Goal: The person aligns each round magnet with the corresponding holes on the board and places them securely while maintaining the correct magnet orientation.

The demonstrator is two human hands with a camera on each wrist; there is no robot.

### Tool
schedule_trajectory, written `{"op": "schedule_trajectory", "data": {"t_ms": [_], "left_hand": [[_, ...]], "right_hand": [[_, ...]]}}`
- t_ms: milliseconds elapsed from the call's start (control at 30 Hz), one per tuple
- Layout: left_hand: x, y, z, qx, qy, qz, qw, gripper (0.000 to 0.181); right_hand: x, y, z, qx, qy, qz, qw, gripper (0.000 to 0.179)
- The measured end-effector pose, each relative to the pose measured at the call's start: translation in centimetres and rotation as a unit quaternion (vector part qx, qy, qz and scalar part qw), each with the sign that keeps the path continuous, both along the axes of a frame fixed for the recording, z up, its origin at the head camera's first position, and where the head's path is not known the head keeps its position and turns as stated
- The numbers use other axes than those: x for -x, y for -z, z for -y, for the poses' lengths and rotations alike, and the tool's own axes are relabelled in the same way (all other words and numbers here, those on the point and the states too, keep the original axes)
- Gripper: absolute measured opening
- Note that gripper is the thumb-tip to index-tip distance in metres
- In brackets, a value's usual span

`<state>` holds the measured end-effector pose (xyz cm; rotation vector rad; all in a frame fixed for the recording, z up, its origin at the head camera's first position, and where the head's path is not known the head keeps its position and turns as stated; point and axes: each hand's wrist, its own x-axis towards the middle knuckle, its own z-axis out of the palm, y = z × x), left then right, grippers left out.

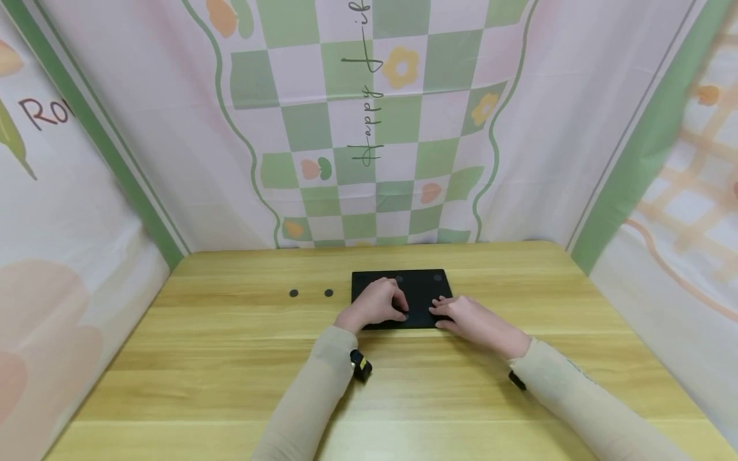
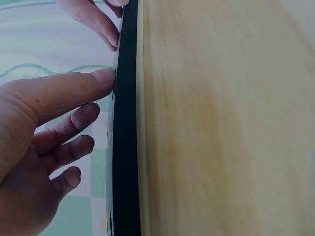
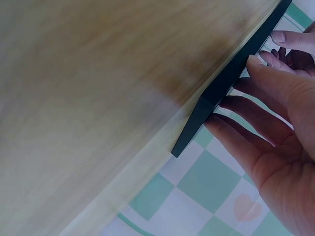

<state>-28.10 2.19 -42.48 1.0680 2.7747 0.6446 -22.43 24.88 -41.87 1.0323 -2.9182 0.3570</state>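
A flat black rectangular board (image 1: 419,291) lies on the wooden table. My left hand (image 1: 377,302) reaches over its left half, thumb and index finger pinching a small dark round disc (image 1: 407,315) at the board's surface. In the left wrist view, the left thumb (image 2: 88,91) touches the board's edge and the other fingers bend loosely. My right hand (image 1: 473,322) rests its fingertips on the right part of the board, holding nothing. In the right wrist view, the right hand (image 3: 283,132) has its fingers extended against the board (image 3: 216,93) near a corner.
Two loose dark discs (image 1: 294,293) lie on the table left of the board. Faint round spots (image 1: 437,278) show along the board's far side. A patterned curtain (image 1: 375,128) hangs behind the table, with more fabric at both sides.
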Motion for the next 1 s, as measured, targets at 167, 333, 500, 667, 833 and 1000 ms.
{"op": "schedule_trajectory", "data": {"t_ms": [167, 333, 500, 667, 833, 1000], "left_hand": [[-0.1, 0.0, 0.1, 0.004, -0.003, -0.001, 1.0, 0.009], [-0.2, 0.2, 0.5, -0.001, -0.007, -0.01, 0.9999, 0.01], [-0.3, 0.4, 1.3, -0.008, -0.014, -0.016, 0.9997, 0.009], [-0.3, 0.5, 2.3, -0.026, -0.019, -0.022, 0.9992, 0.007], [-0.1, 0.6, 3.5, -0.043, -0.035, -0.03, 0.998, 0.006], [0.0, 0.6, 4.9, -0.065, -0.047, -0.028, 0.9964, 0.005]], "right_hand": [[-0.1, -0.1, 0.1, -0.004, 0.001, 0.0, 1.0, 0.031], [-0.2, -0.2, 0.0, -0.001, 0.002, 0.004, 1.0, 0.031], [-0.1, -0.1, 0.0, 0.001, 0.0, 0.001, 1.0, 0.031], [0.0, 0.1, -0.1, 0.001, 0.005, 0.006, 1.0, 0.031], [0.0, 0.1, -0.1, -0.002, 0.005, 0.006, 1.0, 0.032], [0.0, 0.1, -0.1, 0.002, 0.002, 0.005, 1.0, 0.032]]}}
